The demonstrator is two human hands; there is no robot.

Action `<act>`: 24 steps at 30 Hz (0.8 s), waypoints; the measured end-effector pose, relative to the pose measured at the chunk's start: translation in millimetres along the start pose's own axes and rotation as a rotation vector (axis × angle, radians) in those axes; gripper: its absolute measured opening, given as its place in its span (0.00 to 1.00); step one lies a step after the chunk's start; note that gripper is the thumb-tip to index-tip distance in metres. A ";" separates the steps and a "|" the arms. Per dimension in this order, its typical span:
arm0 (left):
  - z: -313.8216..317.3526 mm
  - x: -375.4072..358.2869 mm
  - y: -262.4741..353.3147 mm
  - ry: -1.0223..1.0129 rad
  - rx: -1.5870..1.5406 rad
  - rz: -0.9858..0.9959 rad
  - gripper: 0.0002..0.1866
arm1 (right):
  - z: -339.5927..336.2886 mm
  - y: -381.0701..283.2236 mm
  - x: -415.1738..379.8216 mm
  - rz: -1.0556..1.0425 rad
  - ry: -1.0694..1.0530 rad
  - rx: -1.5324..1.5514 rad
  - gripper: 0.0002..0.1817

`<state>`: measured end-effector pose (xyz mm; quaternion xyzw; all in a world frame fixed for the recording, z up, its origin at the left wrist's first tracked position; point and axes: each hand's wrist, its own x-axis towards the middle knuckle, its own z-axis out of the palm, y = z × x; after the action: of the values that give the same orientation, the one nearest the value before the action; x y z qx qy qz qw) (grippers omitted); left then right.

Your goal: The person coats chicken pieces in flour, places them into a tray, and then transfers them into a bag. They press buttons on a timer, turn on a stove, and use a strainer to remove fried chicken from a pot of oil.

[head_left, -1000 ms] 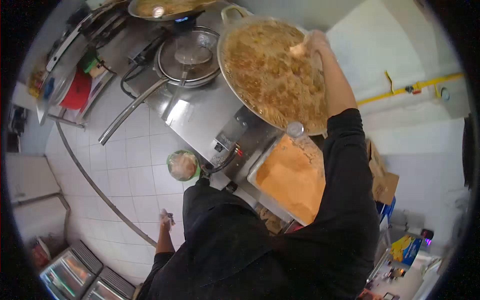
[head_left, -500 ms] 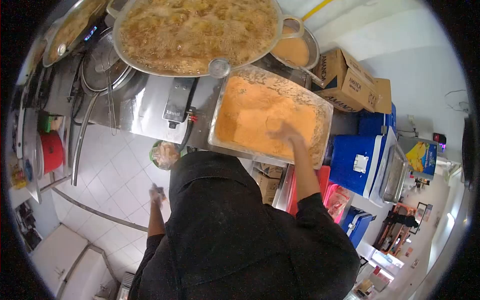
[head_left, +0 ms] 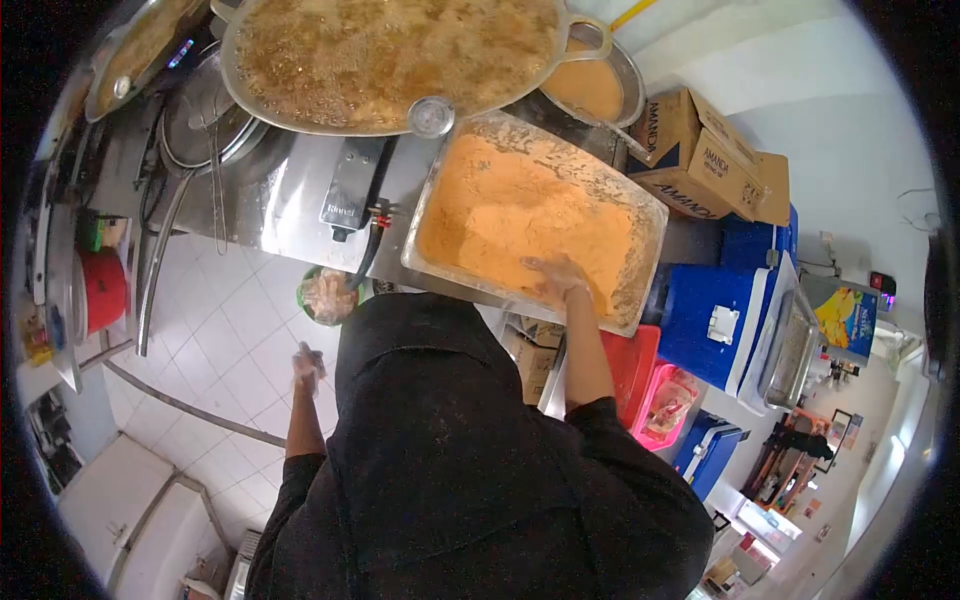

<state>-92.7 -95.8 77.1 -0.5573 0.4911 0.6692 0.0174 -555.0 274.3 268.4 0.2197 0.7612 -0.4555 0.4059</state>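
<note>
A rectangular metal tray point(head_left: 652, 262) holds orange powder point(head_left: 510, 230) with a rough, uneven surface. My right hand point(head_left: 558, 278) is at the powder near the tray's front edge, fingers apart, with nothing visible in them. Left of the dark hood, my left hand point(head_left: 308, 367) hangs over the tiled floor, its fingers pale with powder and somewhat apart, holding nothing that I can see. Behind the tray, a large two-handled pan point(head_left: 390, 60) contains bubbling brown liquid, and a round dial sits at its rim.
A bowl of orange liquid point(head_left: 585, 90) stands behind the tray. Cardboard boxes point(head_left: 700, 160) and a blue cooler point(head_left: 705, 315) are to the right. Below them is a pink container point(head_left: 668, 405). A green-rimmed container point(head_left: 328, 296) sits left of the hood, near a burner control box point(head_left: 347, 195).
My right hand has moved slightly left and toward the tray's front edge. My left hand has risen a little in view. The tray appears slightly farther left.
</note>
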 end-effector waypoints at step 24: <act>8.0 -24.2 -2.9 0.188 -0.074 -0.046 0.32 | -115.7 -41.4 17.9 -0.568 0.195 -0.604 0.12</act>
<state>-87.6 -76.2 92.9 -0.6292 0.4525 0.6310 -0.0343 -642.7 354.3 304.6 -0.0856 0.9256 -0.2828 0.2365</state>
